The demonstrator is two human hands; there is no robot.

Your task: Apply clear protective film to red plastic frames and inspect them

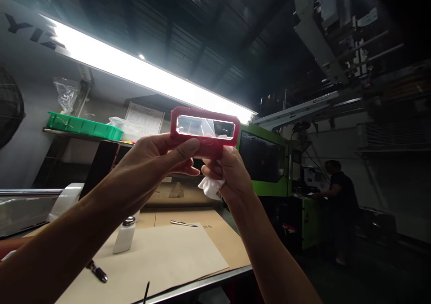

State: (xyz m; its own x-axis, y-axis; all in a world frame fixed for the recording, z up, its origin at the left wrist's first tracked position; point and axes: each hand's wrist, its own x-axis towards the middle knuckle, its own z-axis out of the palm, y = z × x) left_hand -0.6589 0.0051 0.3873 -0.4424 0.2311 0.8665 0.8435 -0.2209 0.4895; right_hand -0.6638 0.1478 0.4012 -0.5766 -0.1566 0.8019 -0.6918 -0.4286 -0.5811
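the left hand is closing around the lower left edge of a red frame with a clear window, thumb lying flat across the front and the other fingers curling behind. the right hand is pinching the frame's bottom edge from below while also bunching a white cloth in its palm, so both hands are fully occupied and neither is spread open. the frame is sitting just above the centre of the picture, raised toward the long strip light running from upper left to centre, and the light is showing through the window.

judging by the cloth tucked away rather than touching the window, the wiping seems to be paused or finished, and the piece is being looked over against the light; whether it is passing as clean i cannot tell, and putting it down is what looks to be left.

both forearms are reaching up and forward from the lower edge of the picture, wrists bent inward toward each other.

below them the worktop is carrying brown card sheets, a small white bottle, a pen-like tool and a dark tool at lower left. a green tray is resting on a shelf at left. at right, another person is standing by a green machine.
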